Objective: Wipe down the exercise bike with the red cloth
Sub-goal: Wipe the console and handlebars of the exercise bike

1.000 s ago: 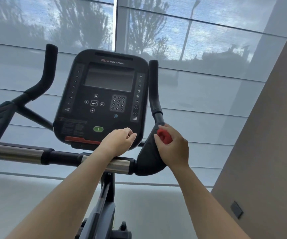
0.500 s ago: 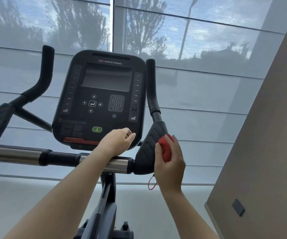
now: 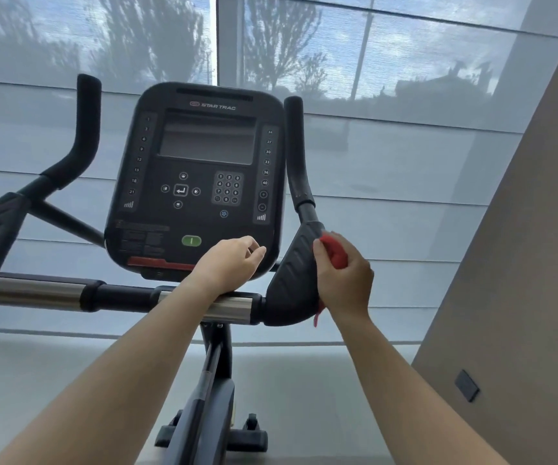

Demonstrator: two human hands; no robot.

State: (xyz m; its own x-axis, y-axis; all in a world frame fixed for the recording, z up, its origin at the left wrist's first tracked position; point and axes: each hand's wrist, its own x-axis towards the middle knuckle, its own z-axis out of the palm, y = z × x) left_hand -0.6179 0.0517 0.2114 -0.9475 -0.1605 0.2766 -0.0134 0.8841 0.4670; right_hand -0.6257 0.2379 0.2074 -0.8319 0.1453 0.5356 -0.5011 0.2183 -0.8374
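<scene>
**Trainee:** Where is the red cloth (image 3: 336,254) at this step?

**Instructor:** It is bunched in the right hand (image 3: 346,280), with fingers and thumb curled round it. The hand presses it to the upper right edge of the ribbed elbow pad (image 3: 291,283) on the exercise bike (image 3: 204,397). A red strand hangs below the hand, at the pad's lower right edge.

**Trainee:** And the left hand (image 3: 229,263)?

**Instructor:** The wrist rests on the chrome crossbar (image 3: 232,309), just in front of the lower edge of the console (image 3: 200,182). The fingers are loosely curled, with nothing visible in them. It appears to serve as a brace.

**Trainee:** How should the pad be wiped?

**Instructor:** In my judgement:
- The cloth is wadded small, so its contact area is limited. Spread it flatter under the palm.
- Stroke along the ribs, not across them, so the grooves are reached.
- Work from the pad's upper edge to its lower edge, then round the outer side.
- Tuck in the hanging strand to prevent snagging.

The upright grip (image 3: 296,156) above the pad looks like the logical next surface. Use light pressure near the console keypad.
</scene>
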